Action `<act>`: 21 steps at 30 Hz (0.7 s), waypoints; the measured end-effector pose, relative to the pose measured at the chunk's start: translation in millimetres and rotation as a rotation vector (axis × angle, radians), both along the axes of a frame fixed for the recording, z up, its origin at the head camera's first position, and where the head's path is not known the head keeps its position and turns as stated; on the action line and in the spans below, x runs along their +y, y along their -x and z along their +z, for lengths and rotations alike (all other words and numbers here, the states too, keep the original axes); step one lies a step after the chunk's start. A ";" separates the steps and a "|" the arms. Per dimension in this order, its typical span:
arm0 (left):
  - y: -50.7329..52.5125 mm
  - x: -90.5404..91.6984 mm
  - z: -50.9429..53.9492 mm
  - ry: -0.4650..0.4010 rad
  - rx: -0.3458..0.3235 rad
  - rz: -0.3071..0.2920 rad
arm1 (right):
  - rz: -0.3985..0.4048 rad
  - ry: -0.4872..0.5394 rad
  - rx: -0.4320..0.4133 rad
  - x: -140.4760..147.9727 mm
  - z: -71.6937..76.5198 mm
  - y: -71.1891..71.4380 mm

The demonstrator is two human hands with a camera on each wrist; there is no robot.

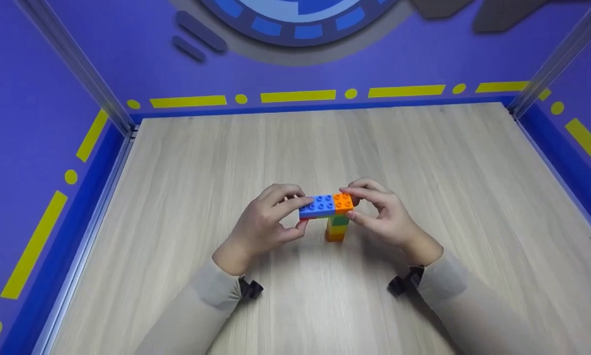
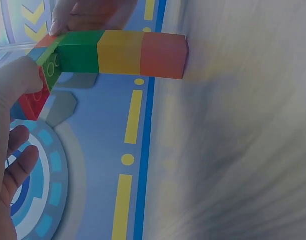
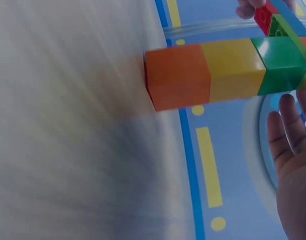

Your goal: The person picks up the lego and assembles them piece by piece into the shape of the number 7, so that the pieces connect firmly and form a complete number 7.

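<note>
A toy-brick column stands on the table: an orange brick [image 1: 334, 237] at the bottom, a yellow brick [image 1: 336, 230] above it, then a green brick [image 1: 340, 221]. Across its top, reaching out leftward, lie a blue brick [image 1: 321, 211] and a small orange brick [image 1: 343, 204]. Beneath the blue one, the left wrist view shows a red brick [image 2: 37, 104] and a light green brick [image 2: 53, 70]. My left hand [image 1: 265, 219] pinches the overhanging left end, fingers on the blue brick and thumb below. My right hand [image 1: 386, 214] grips the small orange brick at the right end.
The pale wooden tabletop [image 1: 226, 158] spreads around the bricks. Blue-purple panels [image 1: 142, 64] with yellow markings wall it at the back and both sides, with metal posts [image 1: 73, 59] at the corners. Dark wrist devices [image 1: 251, 288] sit at both cuffs.
</note>
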State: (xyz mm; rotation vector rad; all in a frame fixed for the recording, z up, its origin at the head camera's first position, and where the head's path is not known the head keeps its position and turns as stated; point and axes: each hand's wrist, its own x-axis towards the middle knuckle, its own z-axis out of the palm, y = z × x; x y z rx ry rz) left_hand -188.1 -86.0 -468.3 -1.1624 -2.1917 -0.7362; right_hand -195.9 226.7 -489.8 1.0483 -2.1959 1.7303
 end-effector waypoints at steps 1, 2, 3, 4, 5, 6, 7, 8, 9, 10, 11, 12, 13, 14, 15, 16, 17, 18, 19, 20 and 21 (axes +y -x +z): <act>1.0 -0.5 -0.1 -0.003 -0.001 -0.002 | -0.008 0.002 -0.001 0.2 0.7 0.5; 2.2 -0.7 -0.2 -0.011 -0.003 -0.005 | -0.021 0.005 -0.003 0.2 1.6 0.9; 3.5 -0.7 -0.4 -0.023 -0.008 -0.009 | -0.038 0.009 -0.009 -0.1 2.3 1.0; 5.0 -0.8 -0.7 -0.040 -0.017 -0.016 | -0.058 0.018 -0.021 -0.4 3.1 0.6; 6.6 -0.7 -1.2 -0.058 -0.029 -0.022 | -0.083 0.027 -0.039 -1.2 4.1 0.0; 8.3 -0.7 -2.0 -0.079 -0.046 -0.028 | -0.106 0.042 -0.061 -2.2 4.8 -0.6; 10.3 -0.5 -2.9 -0.104 -0.071 -0.035 | -0.129 0.062 -0.089 -3.7 5.5 -0.7; 12.3 -0.5 -3.8 -0.130 -0.102 -0.042 | -0.150 0.086 -0.120 -5.3 6.0 -0.5; 14.4 -0.3 -5.0 -0.155 -0.132 -0.049 | -0.173 0.104 -0.149 -7.1 6.4 -0.1; 16.5 -0.2 -5.9 -0.179 -0.166 -0.054 | -0.193 0.122 -0.176 -8.9 7.1 0.3; 18.7 0.3 -6.9 -0.197 -0.197 -0.053 | -0.212 0.130 -0.199 -10.7 7.7 1.3; 20.9 0.8 -7.6 -0.219 -0.230 -0.055 | -0.229 0.137 -0.224 -12.1 8.2 2.4; 22.9 1.5 -8.6 -0.242 -0.264 -0.056 | -0.243 0.139 -0.245 -13.3 9.0 3.4; 24.6 2.0 -9.4 -0.261 -0.294 -0.053 | -0.257 0.130 -0.262 -14.0 9.5 4.4; 26.2 2.8 -10.3 -0.281 -0.324 -0.051 | -0.267 0.115 -0.274 -14.4 10.0 5.5; 27.9 3.7 -10.8 -0.302 -0.358 -0.049 | -0.273 0.102 -0.286 -14.4 10.5 6.5; 29.5 4.6 -11.3 -0.323 -0.393 -0.048 | -0.277 0.089 -0.299 -14.3 11.3 7.4; 31.0 5.4 -11.8 -0.346 -0.430 -0.051 | -0.279 0.081 -0.315 -14.0 11.5 8.6; 32.7 6.2 -12.5 -0.362 -0.463 -0.049 | -0.282 0.068 -0.328 -13.5 11.6 9.9; 34.4 6.9 -12.8 -0.379 -0.495 -0.047 | -0.283 0.057 -0.340 -13.3 11.7 11.4; 36.2 7.3 -13.2 -0.393 -0.524 -0.044 | -0.285 0.045 -0.349 -12.9 11.7 13.0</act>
